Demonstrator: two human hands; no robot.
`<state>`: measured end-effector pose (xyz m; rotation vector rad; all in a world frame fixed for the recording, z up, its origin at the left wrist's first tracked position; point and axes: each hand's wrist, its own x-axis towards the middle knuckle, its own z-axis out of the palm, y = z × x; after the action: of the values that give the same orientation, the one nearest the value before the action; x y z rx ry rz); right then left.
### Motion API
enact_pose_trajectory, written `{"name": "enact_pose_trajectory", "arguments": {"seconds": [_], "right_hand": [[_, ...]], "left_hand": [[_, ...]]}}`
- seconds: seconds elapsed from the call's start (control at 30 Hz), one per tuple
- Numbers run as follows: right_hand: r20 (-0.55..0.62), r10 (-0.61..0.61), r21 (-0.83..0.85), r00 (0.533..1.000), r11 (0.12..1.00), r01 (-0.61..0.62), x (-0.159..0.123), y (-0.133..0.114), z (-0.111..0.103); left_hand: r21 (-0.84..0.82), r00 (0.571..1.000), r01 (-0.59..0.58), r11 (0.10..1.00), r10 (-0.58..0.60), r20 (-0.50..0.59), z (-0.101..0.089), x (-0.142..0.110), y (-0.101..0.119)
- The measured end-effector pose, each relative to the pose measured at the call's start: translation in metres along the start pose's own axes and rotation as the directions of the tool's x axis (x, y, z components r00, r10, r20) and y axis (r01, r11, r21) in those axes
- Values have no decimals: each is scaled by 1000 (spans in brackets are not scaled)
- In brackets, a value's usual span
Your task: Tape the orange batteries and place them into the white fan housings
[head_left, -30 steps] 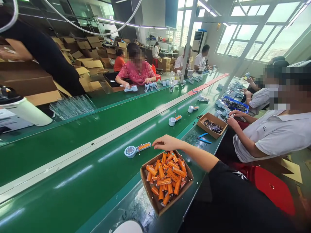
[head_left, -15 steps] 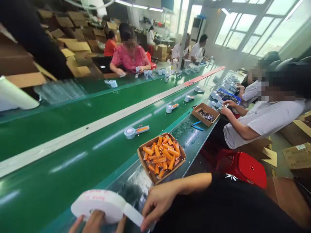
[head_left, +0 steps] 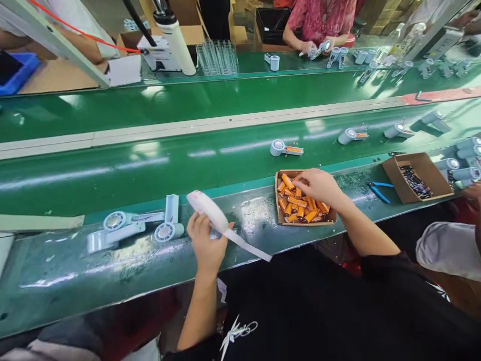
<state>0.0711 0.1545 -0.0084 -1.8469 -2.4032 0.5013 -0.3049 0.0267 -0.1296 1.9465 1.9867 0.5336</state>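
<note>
My left hand (head_left: pixel 205 244) grips a white roll of foam tape (head_left: pixel 209 209) with a loose strip trailing to the right, held over the near edge of the green bench. My right hand (head_left: pixel 317 184) reaches into a small cardboard box (head_left: pixel 305 221) full of orange cylindrical batteries (head_left: pixel 297 202), fingers curled down among them; what they hold is hidden. Two pale blue handheld fan bodies (head_left: pixel 124 226) lie on the bench left of my left hand. Another fan body with an orange battery (head_left: pixel 284 148) lies on the belt beyond the box.
More fan bodies (head_left: pixel 351 136) ride the green conveyor (head_left: pixel 150 165) to the right. Blue pliers (head_left: pixel 379 189) and a second cardboard box (head_left: pixel 415 177) of dark parts sit further right. A person in pink (head_left: pixel 319 20) works across the belt. A co-worker's sleeve (head_left: pixel 447 248) is at right.
The view swung left and down. My right hand left the tape strip and went into the battery box. My left hand keeps the tape roll, now lifted higher.
</note>
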Motion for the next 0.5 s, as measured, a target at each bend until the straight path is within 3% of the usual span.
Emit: {"name": "enact_pose_trajectory", "arguments": {"seconds": [0.07,0.13,0.2,0.27,0.3,0.37,0.43,0.5], "right_hand": [[7,1,-206,1000,979,1,19,-4,10],[26,8,-277,1000,961,0,32,-9,21],[21,3,-162,1000,987,1,38,-6,26],[-25,-38,166,999,985,42,35,2,26],[-72,-41,380,997,923,66,30,7,25],[-166,15,751,986,650,117,16,11,22],[-208,99,924,973,345,162,-1,6,22],[-230,144,960,962,193,200,-16,-7,26]], "left_hand": [[-40,991,-43,998,37,-132,9,9,17],[-67,977,-144,987,131,-166,22,17,31],[-79,960,-235,969,219,-173,34,21,40],[-76,936,-310,948,291,-198,41,21,46],[-69,922,-344,936,323,-211,43,19,49],[-42,894,-403,914,384,-230,41,16,55],[1,871,-444,896,432,-235,36,14,61],[47,849,-476,878,473,-234,30,12,68]]}}
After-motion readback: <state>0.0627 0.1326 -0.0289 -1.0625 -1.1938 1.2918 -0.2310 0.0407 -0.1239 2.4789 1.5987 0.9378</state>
